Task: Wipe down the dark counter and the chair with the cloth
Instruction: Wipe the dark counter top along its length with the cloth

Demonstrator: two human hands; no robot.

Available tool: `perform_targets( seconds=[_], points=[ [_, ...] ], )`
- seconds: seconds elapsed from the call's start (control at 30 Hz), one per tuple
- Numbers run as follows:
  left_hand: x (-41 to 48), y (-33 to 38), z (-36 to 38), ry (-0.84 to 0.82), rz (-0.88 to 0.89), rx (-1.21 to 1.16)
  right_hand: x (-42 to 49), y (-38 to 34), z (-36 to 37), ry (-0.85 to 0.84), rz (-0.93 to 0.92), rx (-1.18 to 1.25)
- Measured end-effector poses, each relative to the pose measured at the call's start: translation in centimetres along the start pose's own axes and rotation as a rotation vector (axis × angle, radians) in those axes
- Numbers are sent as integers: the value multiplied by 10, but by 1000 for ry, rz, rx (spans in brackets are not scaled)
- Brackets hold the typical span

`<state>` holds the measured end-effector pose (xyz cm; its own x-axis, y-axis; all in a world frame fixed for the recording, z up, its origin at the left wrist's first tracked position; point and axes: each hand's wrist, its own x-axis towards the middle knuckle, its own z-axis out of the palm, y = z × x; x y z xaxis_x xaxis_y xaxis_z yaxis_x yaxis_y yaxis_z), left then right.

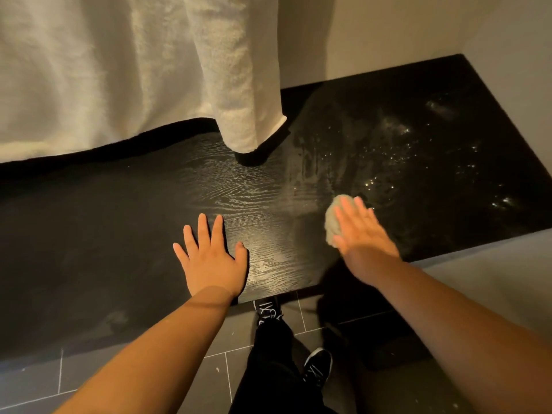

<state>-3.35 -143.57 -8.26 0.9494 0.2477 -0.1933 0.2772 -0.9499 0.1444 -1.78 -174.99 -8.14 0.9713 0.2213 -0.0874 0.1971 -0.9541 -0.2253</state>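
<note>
— Where's the cloth (332, 218) right now?

— At about three o'clock from the middle of the view, bunched into a pale wad on the dark tabletop (104, 234). The right hand (363, 231) lies flat on top of it, fingers straight and together. It presses the cloth down rather than clutching it, probably so the whole palm drives it across the wood.

— And the left hand (210, 261)?

— At seven o'clock, spread wide with the palm on the tabletop near the front edge, holding nothing. I'd say it's a brace that takes the person's weight as they lean in to reach.

— How far along is the wiping?

— Partway, I'd judge. Glinting droplets (433, 153) and smears sit at two o'clock, just beyond the cloth, so that patch looks like the next to be covered. The grain at twelve o'clock shines evenly.

— Anything in the way?

— A white towel (119, 70) hangs at ten to eleven o'clock, with one fold ending just above the back of the tabletop (a wide sweep could brush it). Below, at six o'clock, are grey floor tiles (209, 369) and a black shoe (318, 366).

— The chair?

— Not in view.
</note>
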Motion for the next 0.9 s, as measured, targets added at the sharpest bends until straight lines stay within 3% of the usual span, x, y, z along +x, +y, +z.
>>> perform_targets(
  seconds=[0.13,0.3,0.37,0.5,0.6,0.7,0.8,0.9],
  points=[
    [1,0,-1,-2,10,7,-2,7,2,14,199,51],
    [-1,0,-3,-4,13,0,-26,-32,13,-122,-172,-36],
    [0,0,-4,4,14,-7,-22,-14,6,-109,-202,-63],
    [0,3,-4,-2,11,-6,-13,19,1,-38,84,-26],
    [-1,2,-3,-2,11,0,-7,-6,-6,24,230,52],
    [0,1,-3,-6,16,8,-17,-50,2,54,41,20],
    [0,2,-2,3,18,8,-31,-54,17,-53,-194,8],
    [0,0,0,8,16,-1,-24,-17,13,-53,-198,-74]
  ],
)
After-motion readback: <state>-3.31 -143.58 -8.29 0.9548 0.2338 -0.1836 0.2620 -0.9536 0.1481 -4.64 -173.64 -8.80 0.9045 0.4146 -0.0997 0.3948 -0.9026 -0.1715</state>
